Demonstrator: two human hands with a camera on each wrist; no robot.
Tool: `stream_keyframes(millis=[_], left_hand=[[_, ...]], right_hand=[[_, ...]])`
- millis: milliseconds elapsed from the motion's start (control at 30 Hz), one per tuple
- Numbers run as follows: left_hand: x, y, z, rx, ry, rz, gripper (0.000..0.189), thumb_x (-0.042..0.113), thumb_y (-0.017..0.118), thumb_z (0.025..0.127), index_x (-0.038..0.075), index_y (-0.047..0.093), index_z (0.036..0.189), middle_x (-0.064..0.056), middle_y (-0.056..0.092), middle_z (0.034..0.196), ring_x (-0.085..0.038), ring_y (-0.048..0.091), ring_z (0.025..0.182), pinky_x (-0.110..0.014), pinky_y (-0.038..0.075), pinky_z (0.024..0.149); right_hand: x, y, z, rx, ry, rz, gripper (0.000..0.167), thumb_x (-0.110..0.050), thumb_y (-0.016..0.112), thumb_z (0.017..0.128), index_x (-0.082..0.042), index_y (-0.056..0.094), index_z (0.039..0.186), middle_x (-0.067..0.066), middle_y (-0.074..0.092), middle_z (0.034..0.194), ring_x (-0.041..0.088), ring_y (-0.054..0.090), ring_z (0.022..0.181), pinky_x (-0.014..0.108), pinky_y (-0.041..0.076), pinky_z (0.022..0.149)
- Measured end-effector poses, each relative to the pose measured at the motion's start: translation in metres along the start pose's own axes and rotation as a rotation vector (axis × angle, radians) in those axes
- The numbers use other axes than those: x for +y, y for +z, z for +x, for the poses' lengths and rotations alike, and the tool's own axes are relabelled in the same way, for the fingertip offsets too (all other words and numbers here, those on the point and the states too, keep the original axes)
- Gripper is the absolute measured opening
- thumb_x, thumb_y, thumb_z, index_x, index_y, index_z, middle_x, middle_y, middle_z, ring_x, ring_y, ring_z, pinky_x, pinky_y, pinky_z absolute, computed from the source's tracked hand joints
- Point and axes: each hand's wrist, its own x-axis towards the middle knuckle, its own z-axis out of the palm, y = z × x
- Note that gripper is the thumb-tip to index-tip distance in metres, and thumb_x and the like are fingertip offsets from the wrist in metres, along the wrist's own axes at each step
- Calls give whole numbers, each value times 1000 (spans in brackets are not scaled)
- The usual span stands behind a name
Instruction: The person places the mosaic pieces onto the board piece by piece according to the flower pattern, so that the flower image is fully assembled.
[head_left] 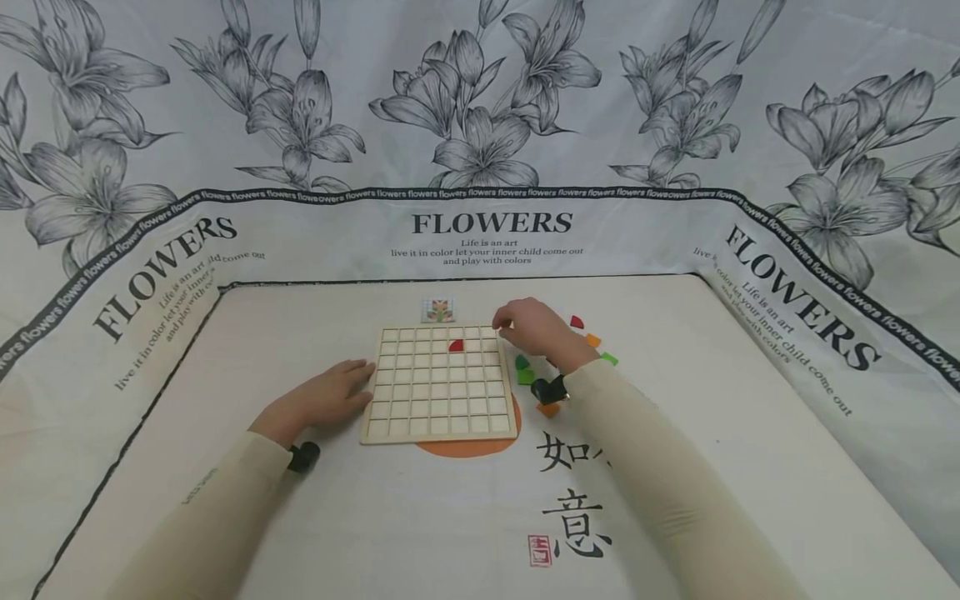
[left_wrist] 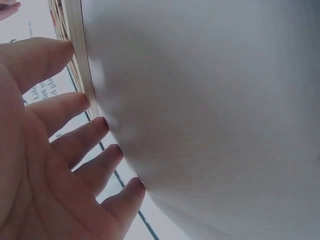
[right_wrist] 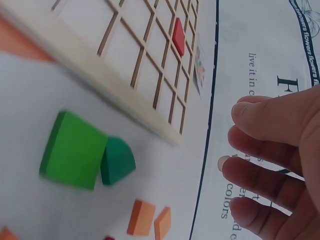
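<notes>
A wooden grid board (head_left: 442,442) with square compartments lies on the table. One red quarter-round piece (head_left: 457,346) sits in a compartment of its second row. My left hand (head_left: 330,398) is at the board's left side, thumb and forefinger touching the edge, the other fingers spread in the left wrist view. Over the board's upper right corner is my right hand (head_left: 534,327), its fingers loosely bent and no piece showing between them in the right wrist view. Below that hand, a green square block (right_wrist: 75,151) leans close to a dark green rounded block (right_wrist: 118,161).
A small picture card (head_left: 438,310) with a flower pattern lies behind the board. Right of the board are scattered pieces, among them a red one (head_left: 577,322), an orange one (head_left: 593,341) and a green one (head_left: 609,359). Flower-printed cloth (head_left: 480,233) rises behind the table.
</notes>
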Motion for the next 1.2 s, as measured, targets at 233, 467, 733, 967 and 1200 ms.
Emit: stream_keyframes(millis=[233, 467, 733, 967, 1200], left_hand=[[0, 0, 1, 1, 8, 1, 60, 33, 45, 100, 6, 29, 152, -21, 28, 157, -40, 26, 145, -54, 26, 118], [-1, 1, 4, 4, 9, 6, 61, 33, 46, 99, 5, 31, 151, -20, 30, 156, -39, 27, 145, -53, 26, 118], [1, -1, 6, 9, 8, 36, 61, 31, 46, 98, 2, 32, 150, -21, 33, 154, -39, 30, 143, -53, 26, 118], [2, -4, 8, 19, 35, 27, 60, 30, 49, 96, 1, 37, 147, -25, 36, 150, -41, 34, 140, -55, 30, 115], [-3, -5, 9, 35, -9, -9, 63, 33, 53, 93, 8, 38, 148, -23, 34, 150, -41, 36, 137, -56, 34, 112]], right_hand=[[17, -6, -12, -12, 85, 19, 26, -19, 60, 95, -13, 67, 119, 6, 65, 119, 21, 61, 99, 36, 53, 85], [36, -6, -24, -2, 148, 50, 26, -16, 59, 95, -13, 67, 120, 6, 65, 119, 21, 59, 97, 36, 53, 84], [52, -4, -31, -19, 199, 62, 26, -14, 59, 94, -10, 68, 118, 10, 65, 120, 24, 59, 100, 40, 52, 92], [67, 2, -34, -29, 231, 66, 26, -13, 58, 93, -10, 68, 117, 11, 64, 120, 26, 57, 103, 42, 51, 96], [82, 6, -39, -5, 246, 77, 24, -15, 59, 94, -10, 68, 116, 11, 65, 116, 25, 57, 98, 41, 52, 93]])
